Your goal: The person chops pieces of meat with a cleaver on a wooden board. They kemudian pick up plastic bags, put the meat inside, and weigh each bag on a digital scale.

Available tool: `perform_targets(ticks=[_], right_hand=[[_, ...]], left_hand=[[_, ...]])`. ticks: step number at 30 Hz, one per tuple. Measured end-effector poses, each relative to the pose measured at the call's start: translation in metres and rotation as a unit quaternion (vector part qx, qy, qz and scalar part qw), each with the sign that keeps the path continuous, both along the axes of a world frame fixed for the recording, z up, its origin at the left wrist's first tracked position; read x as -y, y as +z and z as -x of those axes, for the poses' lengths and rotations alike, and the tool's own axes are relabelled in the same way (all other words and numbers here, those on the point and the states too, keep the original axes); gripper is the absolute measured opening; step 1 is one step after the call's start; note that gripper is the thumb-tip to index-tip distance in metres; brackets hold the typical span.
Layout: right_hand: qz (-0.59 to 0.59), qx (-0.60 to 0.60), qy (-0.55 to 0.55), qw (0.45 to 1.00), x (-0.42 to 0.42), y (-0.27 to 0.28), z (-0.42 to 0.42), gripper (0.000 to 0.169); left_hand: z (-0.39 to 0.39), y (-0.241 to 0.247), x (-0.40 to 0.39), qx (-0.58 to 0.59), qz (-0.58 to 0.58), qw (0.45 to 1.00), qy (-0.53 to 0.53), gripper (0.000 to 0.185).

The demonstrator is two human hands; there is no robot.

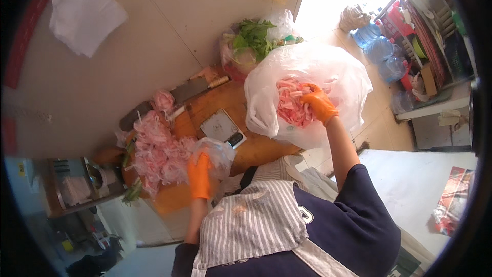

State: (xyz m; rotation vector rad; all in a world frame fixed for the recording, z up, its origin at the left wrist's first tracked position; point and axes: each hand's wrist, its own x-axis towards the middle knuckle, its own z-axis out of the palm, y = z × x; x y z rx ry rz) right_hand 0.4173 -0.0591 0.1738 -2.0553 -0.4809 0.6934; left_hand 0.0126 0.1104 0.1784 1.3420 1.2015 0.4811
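My right hand (319, 104), in an orange glove, reaches into a large white plastic bag (265, 92) and grips some of the sliced raw meat (289, 104) inside it. My left hand (200, 171), gloved the same way, holds a small clear plastic bag (221, 159) over the table's near edge. Beside that hand, to the left, many small bags of pink meat (157, 150) lie heaped on the wooden table (257, 152). Between my hands a white kitchen scale (222, 126) rests on the wood.
A cleaver (192, 91) lies along the table's wall side. Leafy greens (255, 40) in a bag stand behind the large bag. Large blue water bottles (378, 50) stand on the tiled floor by a cluttered shelf (434, 104) at right. A white surface (403, 177) lies to my right.
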Motion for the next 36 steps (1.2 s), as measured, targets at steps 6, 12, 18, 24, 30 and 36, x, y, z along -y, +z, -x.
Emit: perform_targets(ticks=[6, 12, 18, 24, 30, 36], right_hand=[[-0.186, -0.186, -0.096, 0.96, 0.037, -0.035, -0.003, 0.039], [-0.251, -0.154, -0.169, 0.941, 0.011, 0.017, 0.016, 0.036], [-0.425, -0.301, 0.017, 0.854, -0.038, 0.126, 0.077, 0.057], [-0.429, -0.537, 0.106, 0.718, -0.13, 0.077, 0.16, 0.056], [-0.162, -0.098, 0.226, 0.956, -0.159, -0.093, 0.231, 0.033], [0.083, -0.234, 0.327, 0.912, -0.175, -0.106, 0.222, 0.027]], left_hand=[[-0.008, -0.024, 0.007, 0.04, 0.049, 0.998, -0.026, 0.02], [-0.015, -0.041, -0.008, 0.035, 0.121, 0.992, -0.03, 0.022], [-0.044, -0.095, -0.03, 0.101, 0.276, 0.954, 0.058, 0.021], [-0.026, -0.212, -0.055, 0.2, 0.423, 0.882, 0.066, 0.026], [-0.009, -0.212, -0.085, 0.229, 0.364, 0.9, 0.068, 0.041], [-0.036, -0.1, -0.073, 0.056, -0.142, 0.987, -0.038, 0.041]])
